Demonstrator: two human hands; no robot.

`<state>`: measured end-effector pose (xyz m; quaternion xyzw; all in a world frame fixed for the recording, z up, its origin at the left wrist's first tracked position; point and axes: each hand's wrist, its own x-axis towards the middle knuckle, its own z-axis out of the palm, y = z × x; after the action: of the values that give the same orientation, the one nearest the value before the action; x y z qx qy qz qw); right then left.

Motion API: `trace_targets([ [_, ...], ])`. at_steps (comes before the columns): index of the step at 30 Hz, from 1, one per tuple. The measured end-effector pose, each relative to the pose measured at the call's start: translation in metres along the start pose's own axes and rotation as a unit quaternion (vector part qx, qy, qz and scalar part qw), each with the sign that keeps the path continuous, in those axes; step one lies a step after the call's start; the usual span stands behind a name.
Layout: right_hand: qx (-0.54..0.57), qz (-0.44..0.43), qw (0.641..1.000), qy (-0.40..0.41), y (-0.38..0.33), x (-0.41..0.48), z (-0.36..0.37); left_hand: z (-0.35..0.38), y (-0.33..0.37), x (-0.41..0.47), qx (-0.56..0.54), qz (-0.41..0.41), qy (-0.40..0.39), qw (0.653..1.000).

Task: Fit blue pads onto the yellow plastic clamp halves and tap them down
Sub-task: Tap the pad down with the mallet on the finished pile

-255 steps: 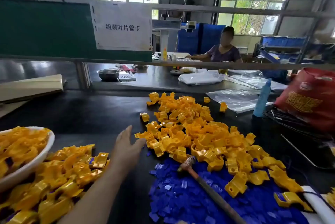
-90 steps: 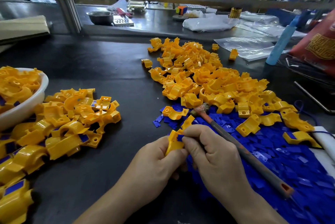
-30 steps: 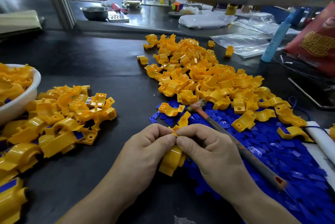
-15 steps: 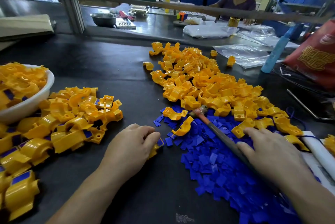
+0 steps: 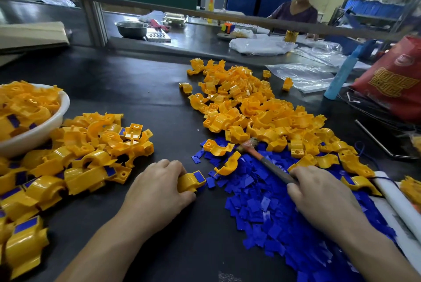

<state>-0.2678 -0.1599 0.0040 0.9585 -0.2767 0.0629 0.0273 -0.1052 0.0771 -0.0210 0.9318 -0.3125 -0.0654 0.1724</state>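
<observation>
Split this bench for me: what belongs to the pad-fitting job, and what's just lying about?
Job: left hand holding clamp half with its blue pad; right hand gripping hammer; loose blue pads; bare yellow halves; finished pile; white bowl.
Lying about: steel bowl, red bag, blue bottle, plastic bags.

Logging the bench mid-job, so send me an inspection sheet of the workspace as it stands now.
Surface: dark bench top.
Job's things: clamp half carrying a blue pad; loose blue pads; heap of bare yellow halves; padded halves beside a white bowl holding more; hammer on the pads.
Clutter: red bag, blue bottle, plastic bags.
Hands: left hand grips the clamp half; right hand grips the hammer handle.
Cables: thin dark cord, right edge.
Surroundings: another person at the far bench.
</observation>
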Motion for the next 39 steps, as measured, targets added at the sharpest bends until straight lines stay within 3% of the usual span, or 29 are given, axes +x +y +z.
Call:
trace_targets([
  [3, 0.044, 0.028, 0.999, 0.003, 0.004, -0.002, -0.009, -0.001, -0.003, 0.0, 0.009, 0.005, -0.003, 1.0],
  [5, 0.138, 0.052, 0.989, 0.026, 0.004, -0.012, -0.02, -0.002, -0.004, 0.001, 0.012, 0.007, -0.004, 1.0],
  [8, 0.399, 0.075, 0.914, 0.024, -0.013, -0.031, -0.041, -0.001, -0.005, 0.002, 0.008, 0.009, 0.001, 1.0],
  [11, 0.487, 0.048, 0.867, -0.09, -0.037, -0.047, -0.048, -0.001, -0.005, 0.002, 0.004, 0.005, -0.003, 1.0],
  [14, 0.436, -0.002, 0.887, -0.152, -0.051, -0.056, -0.04, 0.0, -0.005, 0.001, -0.007, 0.002, 0.0, 1.0],
  [19, 0.274, -0.103, 0.951, -0.094, -0.064, -0.064, -0.024, 0.001, -0.004, 0.001, 0.001, 0.004, 0.006, 1.0],
  [23, 0.247, -0.115, 0.959, -0.083, -0.064, -0.063, -0.024, 0.001, -0.004, 0.002, 0.0, 0.007, 0.008, 1.0],
  [28, 0.247, -0.132, 0.959, 0.029, -0.064, -0.072, -0.023, 0.003, -0.006, 0.002, -0.004, 0.011, 0.011, 1.0],
  [30, 0.203, -0.134, 0.97, 0.009, -0.069, -0.078, -0.019, 0.003, -0.005, 0.002, -0.004, 0.009, 0.014, 1.0],
  [32, 0.15, -0.126, 0.979, -0.062, -0.072, -0.076, -0.019, 0.003, -0.004, 0.002, -0.005, 0.005, 0.015, 1.0],
  [35, 0.179, -0.116, 0.972, -0.102, -0.066, -0.067, -0.026, 0.002, -0.004, 0.002, -0.006, 0.001, 0.014, 1.0],
  [39, 0.245, -0.104, 0.962, -0.055, -0.065, -0.062, -0.028, 0.001, -0.005, 0.001, -0.006, -0.001, 0.011, 1.0],
])
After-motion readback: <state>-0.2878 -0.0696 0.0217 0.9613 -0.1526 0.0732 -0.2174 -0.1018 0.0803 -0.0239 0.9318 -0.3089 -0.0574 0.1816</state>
